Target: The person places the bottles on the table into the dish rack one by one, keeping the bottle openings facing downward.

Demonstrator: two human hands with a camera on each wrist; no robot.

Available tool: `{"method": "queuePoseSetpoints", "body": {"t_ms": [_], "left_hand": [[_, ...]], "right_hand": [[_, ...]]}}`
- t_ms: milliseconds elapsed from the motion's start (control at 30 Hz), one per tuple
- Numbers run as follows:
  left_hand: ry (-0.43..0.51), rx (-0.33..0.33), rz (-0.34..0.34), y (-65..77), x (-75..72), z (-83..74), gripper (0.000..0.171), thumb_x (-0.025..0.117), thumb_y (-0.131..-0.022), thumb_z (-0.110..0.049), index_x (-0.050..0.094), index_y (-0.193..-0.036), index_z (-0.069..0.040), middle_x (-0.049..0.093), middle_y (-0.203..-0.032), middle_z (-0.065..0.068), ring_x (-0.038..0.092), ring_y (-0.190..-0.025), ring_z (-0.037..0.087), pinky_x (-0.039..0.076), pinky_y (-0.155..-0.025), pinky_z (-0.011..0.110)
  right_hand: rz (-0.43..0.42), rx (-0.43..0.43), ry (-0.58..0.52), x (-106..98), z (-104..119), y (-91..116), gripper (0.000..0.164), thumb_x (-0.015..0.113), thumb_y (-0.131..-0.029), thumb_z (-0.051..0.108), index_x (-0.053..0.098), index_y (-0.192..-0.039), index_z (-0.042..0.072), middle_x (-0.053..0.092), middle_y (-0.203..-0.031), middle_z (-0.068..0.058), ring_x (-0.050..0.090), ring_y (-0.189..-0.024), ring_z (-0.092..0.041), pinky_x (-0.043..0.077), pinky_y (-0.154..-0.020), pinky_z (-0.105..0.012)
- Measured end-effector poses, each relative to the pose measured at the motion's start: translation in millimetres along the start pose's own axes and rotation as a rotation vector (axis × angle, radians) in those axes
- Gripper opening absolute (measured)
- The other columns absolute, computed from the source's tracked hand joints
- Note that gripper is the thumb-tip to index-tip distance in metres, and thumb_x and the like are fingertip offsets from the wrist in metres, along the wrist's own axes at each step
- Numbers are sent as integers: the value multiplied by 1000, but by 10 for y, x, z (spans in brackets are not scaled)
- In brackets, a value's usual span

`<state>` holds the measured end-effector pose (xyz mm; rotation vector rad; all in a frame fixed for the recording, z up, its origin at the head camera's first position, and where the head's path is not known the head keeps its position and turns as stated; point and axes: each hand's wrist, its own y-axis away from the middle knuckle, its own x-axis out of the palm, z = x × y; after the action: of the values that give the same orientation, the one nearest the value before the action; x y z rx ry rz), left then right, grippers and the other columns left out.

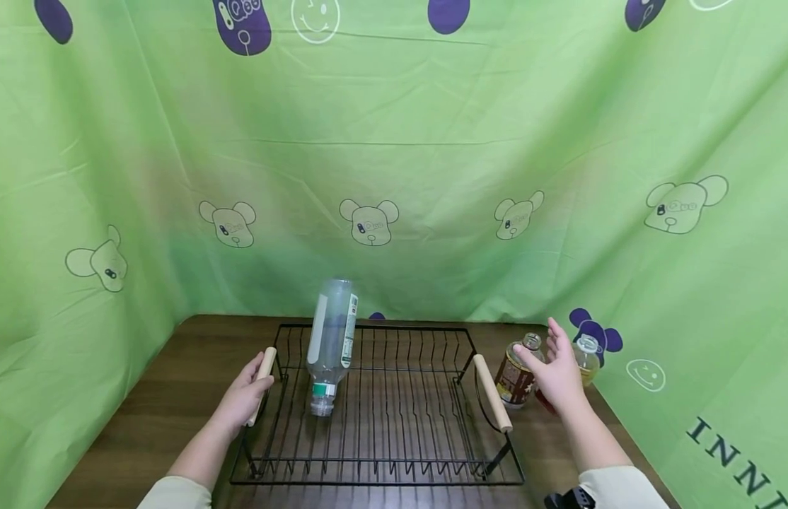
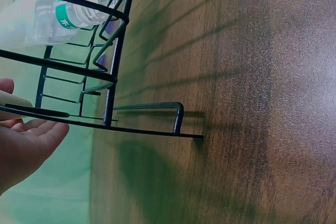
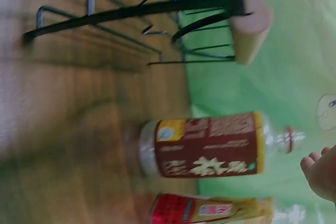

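Observation:
A black wire dish rack (image 1: 394, 463) with two wooden handles stands on the table. My left hand (image 1: 241, 397) grips its left wooden handle (image 1: 264, 375), thumb on one side and fingers underneath. Leaning neck-down in the rack's left part is a clear plastic bottle (image 1: 330, 332) with a green-and-white band at its neck. My right hand (image 1: 555, 371), fingers spread and holding nothing, is beside a bottle with a brown label (image 1: 515, 378). In the right wrist view that brown-labelled bottle (image 3: 210, 148) stands apart from the fingertips. Another bottle with a red-and-yellow label (image 3: 215, 211) stands next to it.
The right wooden handle (image 1: 492, 392) of the rack lies just left of the brown-labelled bottle. Green printed cloth (image 1: 368, 162) hangs behind and along both sides of the brown wooden table (image 1: 146, 424). A black band (image 1: 569, 499) is on the right wrist.

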<state>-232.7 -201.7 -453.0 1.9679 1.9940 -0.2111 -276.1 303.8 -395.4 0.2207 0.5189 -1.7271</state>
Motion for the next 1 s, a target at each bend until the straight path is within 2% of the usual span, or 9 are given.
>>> {"method": "queuePoseSetpoints", "body": {"t_ms": [367,500,700,1000], "left_hand": [[-10,-7,-2,2,1,18,68,43,-102,-16,5,-157,-1,11,-159,32,18,-145,51,21,-115,65],[-14,-10,-1,-4,-4,10,69,43,-102,-17,4,-157,-2,11,-159,32,19,-144,51,21,-115,65],[-24,-6,0,-13,-12,14,69,43,-102,-17,4,-157,-2,11,-159,32,17,-145,50,19,-115,65],[-12,8,-3,-32,-1,24,68,43,-102,-16,5,-156,1,10,-159,32,16,-145,49,18,-117,62]], "right_hand": [[-53,76,65,39,-460,22,99,72,-88,20,3,-157,4,8,-160,-32,16,-144,-54,17,-118,-60],[-85,85,73,86,-583,19,99,74,-86,18,6,-157,3,12,-158,-35,23,-141,-55,22,-116,-61],[-115,70,97,168,-715,-8,96,74,-84,15,11,-155,-1,23,-153,-38,30,-137,-54,26,-113,-62],[-144,106,174,276,-814,-58,97,75,-82,22,14,-156,4,27,-151,-37,28,-139,-51,23,-112,-63]]}}
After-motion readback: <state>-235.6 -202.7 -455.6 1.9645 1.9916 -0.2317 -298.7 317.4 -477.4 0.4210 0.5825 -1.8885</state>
